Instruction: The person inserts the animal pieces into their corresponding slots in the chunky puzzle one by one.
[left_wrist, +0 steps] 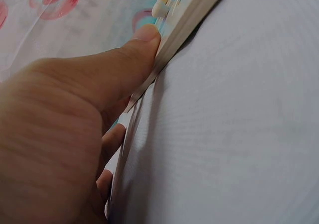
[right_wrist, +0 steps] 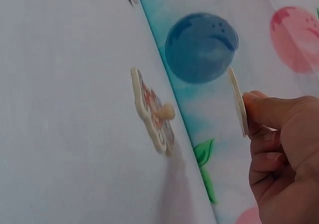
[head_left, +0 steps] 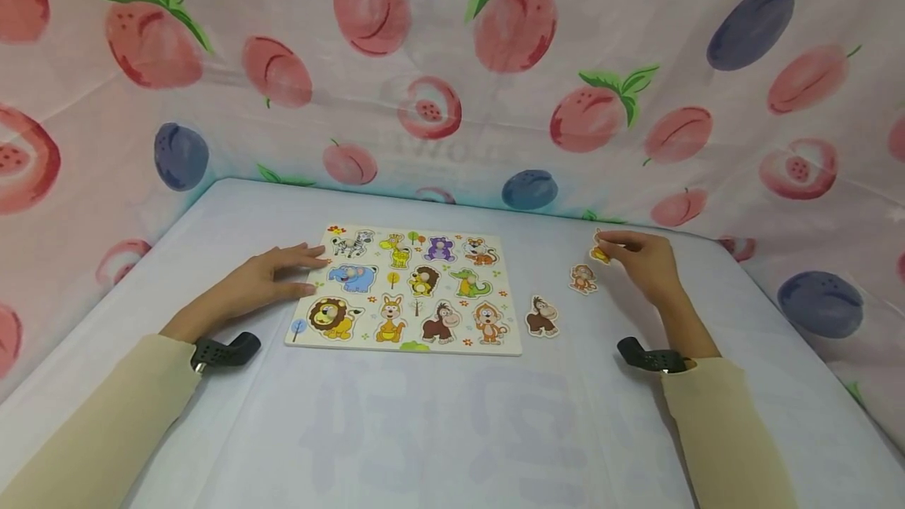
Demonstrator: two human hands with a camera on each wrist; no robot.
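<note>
A wooden peg puzzle board (head_left: 403, 346) printed with cartoon animals lies flat on the table. My left hand (head_left: 272, 281) rests at its left edge; in the left wrist view the thumb (left_wrist: 129, 59) touches the board's rim. Right of the board, my right hand (head_left: 646, 265) pinches a small puzzle piece (head_left: 600, 255) with yellow-orange on it, its animal mostly hidden by the fingers. The right wrist view shows this piece edge-on, tilted up off the table. Close by lies a monkey piece (head_left: 583, 279), knob up. A brown gorilla piece (head_left: 542, 316) lies nearer the board.
The table (head_left: 424, 430) has a white cloth. Behind it and at the sides hangs a curtain (head_left: 452, 61) printed with peaches and plums. Several board pictures, such as the lion (head_left: 331, 318) and elephant (head_left: 353, 279), show knobs. Each wrist wears a black camera band (head_left: 226, 351).
</note>
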